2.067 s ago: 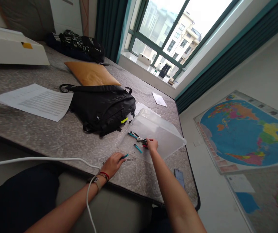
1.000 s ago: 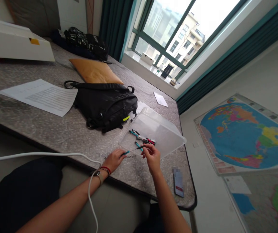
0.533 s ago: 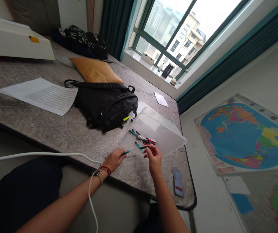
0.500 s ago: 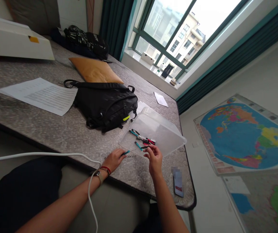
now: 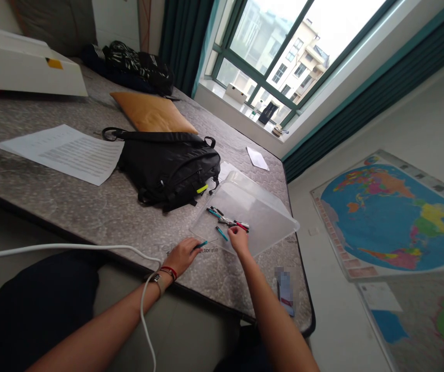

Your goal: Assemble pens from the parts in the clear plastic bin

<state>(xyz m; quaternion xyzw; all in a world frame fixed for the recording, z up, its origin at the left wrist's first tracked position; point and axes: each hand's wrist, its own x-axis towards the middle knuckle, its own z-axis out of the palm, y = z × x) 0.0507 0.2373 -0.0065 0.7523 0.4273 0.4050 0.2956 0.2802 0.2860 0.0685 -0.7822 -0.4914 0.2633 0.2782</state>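
Observation:
My left hand (image 5: 185,253) rests on the mattress edge, fingers closed around a slim teal pen (image 5: 203,244) with a thin light rod pointing right from its end. Over a small heap of pens (image 5: 225,221) my right hand (image 5: 239,239) is bent down, thumb and fingers pinched together; what is between them is hidden. Red, black, white and teal pens make up the heap, at the near part of a translucent plastic box (image 5: 260,206). One teal pen (image 5: 222,233) lies apart from the heap, just left of my right fingertips.
A black backpack (image 5: 171,165) lies left of the box, with a brown envelope (image 5: 154,113) behind it and a printed sheet (image 5: 66,153) farther left. The phone (image 5: 286,292) lies right of my right forearm. A white cable (image 5: 144,305) crosses my left wrist.
My right hand has moved forward and slightly left, down onto the pens, and its fingers have drawn together. My left hand stays in place with the teal pen.

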